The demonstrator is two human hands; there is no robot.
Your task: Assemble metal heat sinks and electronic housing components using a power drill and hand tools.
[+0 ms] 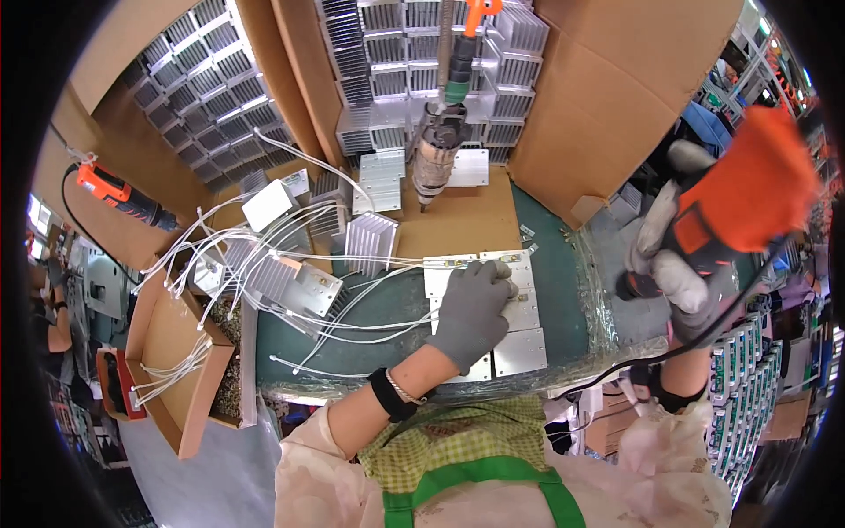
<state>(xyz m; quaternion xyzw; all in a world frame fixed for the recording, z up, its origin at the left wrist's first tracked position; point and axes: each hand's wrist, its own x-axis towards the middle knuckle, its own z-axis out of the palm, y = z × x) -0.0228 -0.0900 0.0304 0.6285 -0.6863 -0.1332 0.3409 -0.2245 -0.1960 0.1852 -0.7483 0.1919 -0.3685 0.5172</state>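
Several flat silver heat sinks [520, 350] lie side by side on the green mat in front of me, with small parts along their far edge. My left hand [475, 310], in a grey glove, rests over them with its fingers curled in; what they hold, if anything, is hidden. White cables [374, 327] run from the left to these plates and pass by the left hand. Out at the right, above the bench edge, my gloved right hand [676, 264] grips an orange electric screwdriver [748, 189], which is smeared by motion.
A taped tool [436, 154] hangs over the cardboard. Loose finned heat sinks [370, 242] and cables crowd the left. Cardboard boxes [616, 88] with stacked heat sinks stand behind. Another orange screwdriver [119, 189] hangs at far left, above an open carton [167, 352] near screws [227, 370].
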